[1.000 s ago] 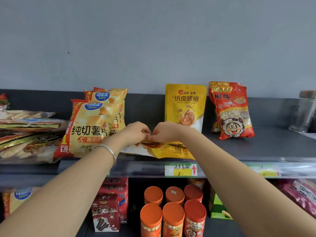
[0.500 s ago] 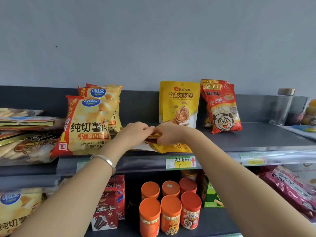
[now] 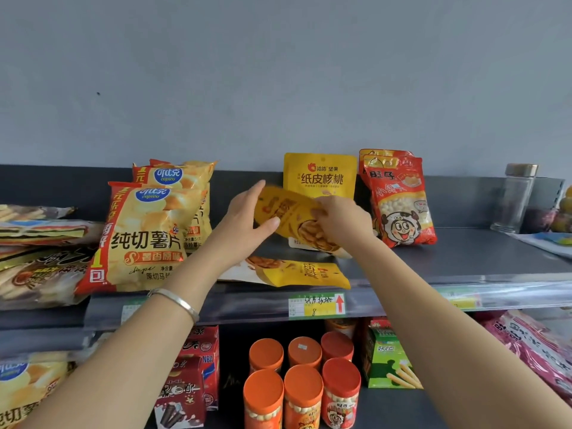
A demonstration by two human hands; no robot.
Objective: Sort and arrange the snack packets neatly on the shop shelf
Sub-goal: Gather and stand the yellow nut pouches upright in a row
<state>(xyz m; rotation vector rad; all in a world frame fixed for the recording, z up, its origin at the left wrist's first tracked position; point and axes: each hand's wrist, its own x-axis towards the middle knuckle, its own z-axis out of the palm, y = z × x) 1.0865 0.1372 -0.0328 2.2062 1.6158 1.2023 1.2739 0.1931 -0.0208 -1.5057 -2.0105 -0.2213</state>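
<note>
Packets of the same yellow kind sit in 3 poses here, and that explains the hold. 1 upright packet (image 3: 320, 176) stands against the back of the shelf (image 3: 464, 258). A flat packet (image 3: 303, 272) lies at the front edge above the price label (image 3: 315, 305). The held packet (image 3: 288, 212) is in the air between them, just in front of the upright one.

The left hand (image 3: 244, 221) has a narrow grip on its upper left end — thumb across the printed face, fingers straight behind. The right hand (image 3: 343, 224) curls its grip over the lower right part, covering some of the picture. 2 hands on opposite ends keep a limp pouch flat and let it be turned, so my guess is that it is being stood up beside the upright one.

Its long axis slants from upper left to lower right. The top end points up and left toward the chip bags (image 3: 148, 239); the pale bottom end is low, close to the shelf — whether it touches I cannot tell. The printed face looks toward the camera. The red packets (image 3: 399, 205) stand just to the right, near the right hand.
</note>
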